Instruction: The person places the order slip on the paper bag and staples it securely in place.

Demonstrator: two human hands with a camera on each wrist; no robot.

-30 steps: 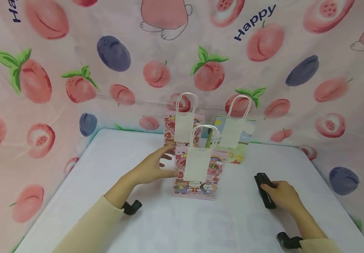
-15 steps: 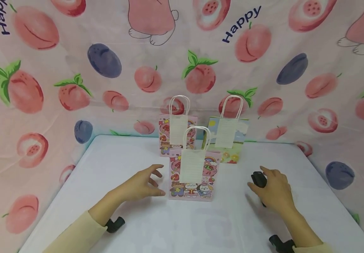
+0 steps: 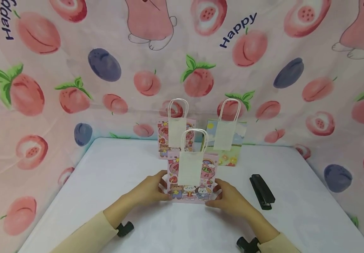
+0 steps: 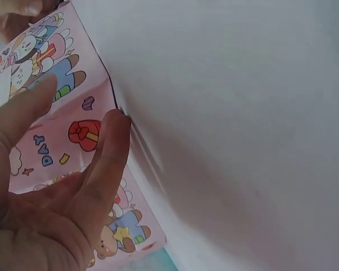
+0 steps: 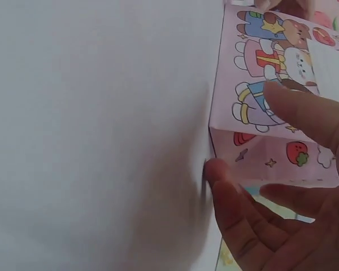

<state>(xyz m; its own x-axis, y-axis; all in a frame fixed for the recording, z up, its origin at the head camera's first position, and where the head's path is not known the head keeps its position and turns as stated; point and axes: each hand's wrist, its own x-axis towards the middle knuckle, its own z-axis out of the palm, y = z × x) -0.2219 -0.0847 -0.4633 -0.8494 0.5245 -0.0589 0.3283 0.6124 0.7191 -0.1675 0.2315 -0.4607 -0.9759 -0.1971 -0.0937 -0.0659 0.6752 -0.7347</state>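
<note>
A pink gift bag [image 3: 208,191] with cartoon animals, a white paper patch and white loop handles stands upright near the middle of the table. My left hand [image 3: 148,189] is at its left side, thumb by the lower front and fingers spread along the side panel. At the opposite side my right hand [image 3: 230,198] mirrors this, with its thumb over the front face in the right wrist view and fingertips at the bottom edge. A black stapler [image 3: 262,191] lies on the table to the right of my right hand.
Behind stand another pink gift bag [image 3: 163,138] on the left and a blue-and-green gift bag [image 3: 238,140] on the right. A fruit-patterned cloth [image 3: 156,21] hangs behind the white table [image 3: 112,168].
My right hand has let go of the stapler and moved left to the front pink gift bag. My left hand drew back from the bag, then came back to its left side.
</note>
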